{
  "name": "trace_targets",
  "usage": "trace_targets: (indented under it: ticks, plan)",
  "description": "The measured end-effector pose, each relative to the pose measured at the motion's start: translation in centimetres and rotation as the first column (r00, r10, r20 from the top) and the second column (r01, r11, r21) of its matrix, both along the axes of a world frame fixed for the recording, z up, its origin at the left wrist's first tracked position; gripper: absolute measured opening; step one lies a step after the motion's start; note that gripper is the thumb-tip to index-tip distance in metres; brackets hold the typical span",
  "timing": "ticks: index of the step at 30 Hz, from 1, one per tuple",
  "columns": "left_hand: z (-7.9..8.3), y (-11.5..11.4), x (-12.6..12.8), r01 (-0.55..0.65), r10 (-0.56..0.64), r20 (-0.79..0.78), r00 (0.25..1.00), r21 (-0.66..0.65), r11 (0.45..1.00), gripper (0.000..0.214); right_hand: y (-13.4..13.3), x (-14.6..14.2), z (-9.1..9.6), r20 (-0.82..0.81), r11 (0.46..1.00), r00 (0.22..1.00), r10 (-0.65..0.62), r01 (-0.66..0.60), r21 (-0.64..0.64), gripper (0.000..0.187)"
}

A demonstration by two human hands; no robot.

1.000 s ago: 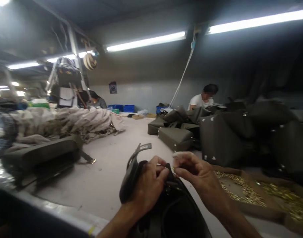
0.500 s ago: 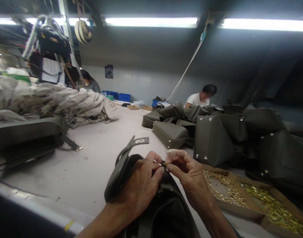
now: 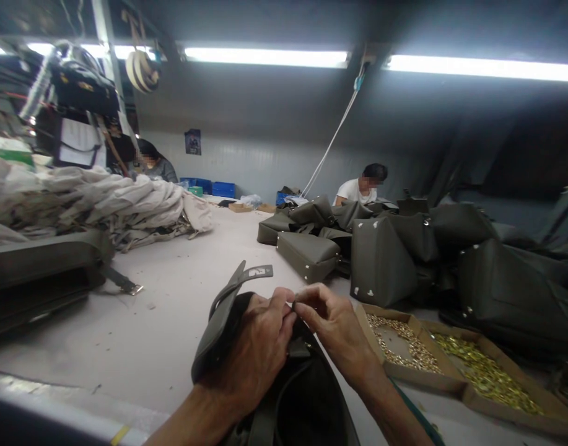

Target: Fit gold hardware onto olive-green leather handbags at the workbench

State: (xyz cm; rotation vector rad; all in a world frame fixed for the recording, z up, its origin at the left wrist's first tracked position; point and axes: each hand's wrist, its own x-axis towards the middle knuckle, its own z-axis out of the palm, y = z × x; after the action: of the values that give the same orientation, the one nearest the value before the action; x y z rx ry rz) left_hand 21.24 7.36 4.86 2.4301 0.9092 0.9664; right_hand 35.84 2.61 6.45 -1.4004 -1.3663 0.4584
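- The dark bag [image 3: 306,399] is at the near side of the tabletop [image 3: 172,334], directly before the person, its strap [image 3: 267,271] sticking up beyond the hands.
- The left hand [image 3: 260,337] has its grip closed on the bag's edge; the right hand [image 3: 332,331] brings thumb and fingers to the same spot, but whether they are closed on anything cannot be told.
- Just right of the right forearm, a carton of gold pieces [image 3: 386,359] and a carton of yellowish pieces [image 3: 483,396] crowd that side.
- Behind the cartons, a pile of dark bags [image 3: 381,260] walls off the right.
- Leftward, pale tabletop with small scraps stretches to another dark bag [image 3: 37,279], the front edge running along the lower left.
- Beyond that bag lies heaped pale cloth [image 3: 102,198]; a co-worker in white [image 3: 358,189] is behind the pile.
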Motion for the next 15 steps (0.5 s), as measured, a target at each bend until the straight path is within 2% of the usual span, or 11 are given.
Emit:
trace_targets:
  ticks: [3, 8, 12, 15]
  plan:
    - [0.0, 0.0, 0.1, 0.048, -0.048, -0.014, 0.999, -0.009, 0.999, 0.017, -0.7, -0.3, 0.8, 0.098, 0.997, 0.995, 0.004, 0.004, -0.075, 0.012]
    - [0.1, -0.4, 0.4, 0.083, -0.081, 0.041, 0.996, -0.044, 0.996, 0.013, -1.2, -2.2, 0.8, 0.150, 0.975, 0.964, -0.219, 0.223, -0.009, 0.011]
    - [0.4, -0.2, -0.3, 0.106, -0.106, 0.040, 0.994, 0.022, 0.994, 0.023, -0.8, -3.1, -0.1, 0.118, 0.948, 0.944, -0.307, 0.293, 0.123, 0.011]
    - [1.1, 0.9, -2.0, 0.135, -0.138, 0.011, 0.990, 0.116, 0.984, 0.029, -0.8, -3.0, -1.1, 0.168, 0.887, 0.900, -0.401, 0.337, 0.315, 0.008]
